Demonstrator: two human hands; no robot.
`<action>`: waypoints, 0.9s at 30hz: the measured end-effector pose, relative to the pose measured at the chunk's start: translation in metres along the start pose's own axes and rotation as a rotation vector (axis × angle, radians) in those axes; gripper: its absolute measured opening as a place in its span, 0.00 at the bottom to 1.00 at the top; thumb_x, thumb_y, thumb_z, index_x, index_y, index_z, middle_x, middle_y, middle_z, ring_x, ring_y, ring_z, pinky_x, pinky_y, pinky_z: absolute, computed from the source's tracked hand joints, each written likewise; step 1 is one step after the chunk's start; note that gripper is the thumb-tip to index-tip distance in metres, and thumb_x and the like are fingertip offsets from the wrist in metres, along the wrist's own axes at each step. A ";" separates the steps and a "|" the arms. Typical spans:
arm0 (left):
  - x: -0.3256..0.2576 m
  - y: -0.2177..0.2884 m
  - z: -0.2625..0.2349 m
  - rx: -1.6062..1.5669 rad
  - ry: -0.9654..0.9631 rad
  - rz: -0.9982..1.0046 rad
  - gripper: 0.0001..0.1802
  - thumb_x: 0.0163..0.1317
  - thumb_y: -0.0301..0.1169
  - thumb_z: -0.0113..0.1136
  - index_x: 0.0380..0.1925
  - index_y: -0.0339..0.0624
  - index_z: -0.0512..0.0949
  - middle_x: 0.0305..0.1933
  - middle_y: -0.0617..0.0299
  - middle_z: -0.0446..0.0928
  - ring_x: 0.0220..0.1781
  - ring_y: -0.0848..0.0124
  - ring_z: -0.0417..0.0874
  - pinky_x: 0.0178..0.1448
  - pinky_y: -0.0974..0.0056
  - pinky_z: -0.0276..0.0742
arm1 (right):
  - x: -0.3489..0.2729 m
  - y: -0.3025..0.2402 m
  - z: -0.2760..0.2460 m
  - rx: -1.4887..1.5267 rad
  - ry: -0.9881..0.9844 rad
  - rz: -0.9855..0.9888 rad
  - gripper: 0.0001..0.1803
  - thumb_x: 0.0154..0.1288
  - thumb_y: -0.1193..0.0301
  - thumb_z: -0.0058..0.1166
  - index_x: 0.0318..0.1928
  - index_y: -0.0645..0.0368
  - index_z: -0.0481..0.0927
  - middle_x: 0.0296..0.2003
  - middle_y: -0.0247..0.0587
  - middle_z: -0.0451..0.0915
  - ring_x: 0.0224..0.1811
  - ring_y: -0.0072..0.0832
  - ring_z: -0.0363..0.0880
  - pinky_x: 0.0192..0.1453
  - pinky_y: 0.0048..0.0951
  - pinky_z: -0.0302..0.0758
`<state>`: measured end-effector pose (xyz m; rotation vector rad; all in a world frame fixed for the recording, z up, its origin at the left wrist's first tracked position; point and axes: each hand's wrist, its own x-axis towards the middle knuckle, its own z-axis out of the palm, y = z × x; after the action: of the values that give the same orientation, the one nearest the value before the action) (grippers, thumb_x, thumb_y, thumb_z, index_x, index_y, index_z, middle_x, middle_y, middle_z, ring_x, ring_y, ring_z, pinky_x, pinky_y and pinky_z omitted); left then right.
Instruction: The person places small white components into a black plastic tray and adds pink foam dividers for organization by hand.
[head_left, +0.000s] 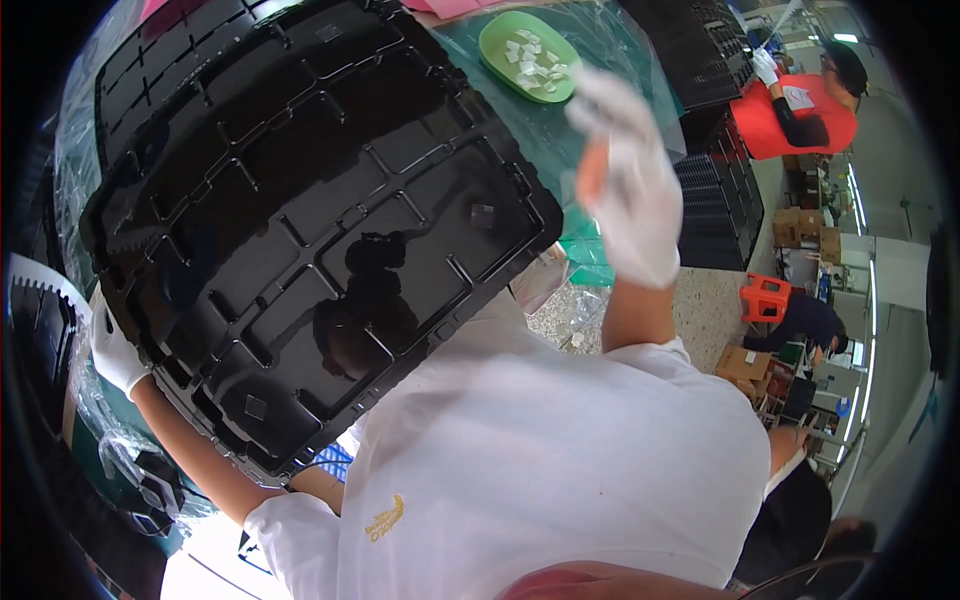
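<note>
A large black plastic tray (270, 270) with moulded ridges and a glossy surface lies tilted in front of me. My white-gloved left hand (115, 350) grips its left edge, with some fingers hidden behind the rim. Small pale square pieces sit on the tray, one near its right corner (483, 215) and one near its near corner (255, 405). My right hand (635, 185), also in a white glove, is raised to the right of the tray, beside a green oval dish (553, 95) of small white pieces. Motion smears its fingers; an orange patch shows at them.
Clear plastic film covers the green table (620, 40). Stacks of black trays (715, 190) stand at the right. Beyond them, a person in a red top (800, 120) works, and an orange stool (765, 298) and cardboard boxes (745, 365) stand on the floor. A white serrated strip (50, 280) is at far left.
</note>
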<state>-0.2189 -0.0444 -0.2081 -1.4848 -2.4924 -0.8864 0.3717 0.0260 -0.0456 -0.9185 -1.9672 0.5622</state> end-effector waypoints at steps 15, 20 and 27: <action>-0.004 0.030 0.000 -0.828 0.285 -0.168 0.25 0.68 0.25 0.59 0.65 0.42 0.70 0.54 0.60 0.80 0.50 0.73 0.80 0.45 0.69 0.81 | 0.074 0.182 -0.013 -1.159 0.193 0.260 0.08 0.59 0.62 0.57 0.29 0.47 0.85 0.29 0.37 0.84 0.42 0.38 0.84 0.45 0.42 0.78; 0.000 0.039 -0.016 -0.750 0.253 -0.086 0.23 0.69 0.25 0.58 0.63 0.33 0.71 0.56 0.58 0.80 0.53 0.72 0.79 0.59 0.68 0.74 | 0.124 0.172 0.012 -1.065 -0.011 0.215 0.12 0.61 0.57 0.51 0.33 0.45 0.86 0.32 0.40 0.86 0.38 0.41 0.86 0.42 0.46 0.79; 0.012 0.030 -0.036 -0.768 0.039 -0.240 0.20 0.73 0.34 0.55 0.59 0.32 0.76 0.54 0.58 0.81 0.54 0.69 0.82 0.60 0.66 0.74 | 0.160 0.182 0.055 -1.010 -0.327 0.183 0.15 0.61 0.61 0.50 0.34 0.53 0.88 0.34 0.48 0.87 0.40 0.45 0.86 0.47 0.46 0.80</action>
<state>-0.2068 -0.0441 -0.1609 -1.2836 -2.4467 -2.0586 0.3389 0.2624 -0.1142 -1.7004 -2.5000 -0.2763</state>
